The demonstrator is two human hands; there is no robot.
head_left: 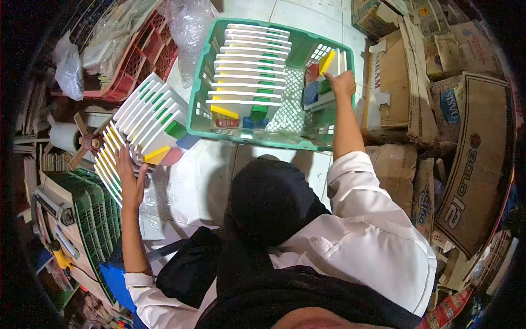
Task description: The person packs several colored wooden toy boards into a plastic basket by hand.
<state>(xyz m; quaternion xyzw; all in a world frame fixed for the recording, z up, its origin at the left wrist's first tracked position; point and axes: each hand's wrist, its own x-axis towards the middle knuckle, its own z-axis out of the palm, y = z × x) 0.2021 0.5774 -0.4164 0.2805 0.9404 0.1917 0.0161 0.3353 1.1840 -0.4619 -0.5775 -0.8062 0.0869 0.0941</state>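
A green plastic crate (194, 113) stands on the floor in front of me. In its left part is a row of several white boards (249, 78) with yellow, green, red and blue pieces on them. My right hand (342, 85) reaches into the crate's right end, its fingers closed on the edge of a white board (322, 102) with similar coloured pieces. Outside the crate, at the left, more such boards (159, 118) lean in a fanned stack. Against the near boards of that stack rests my left hand (130, 178), fingers stretched and thumb apart.
Flattened cardboard boxes (474, 164) crowd the right side. A red crate (142, 57) with plastic-wrapped items is at the upper left, beside clear plastic wrap (189, 33). A green slatted crate (93, 211) and a yellow-handled tool (59, 255) are at the lower left.
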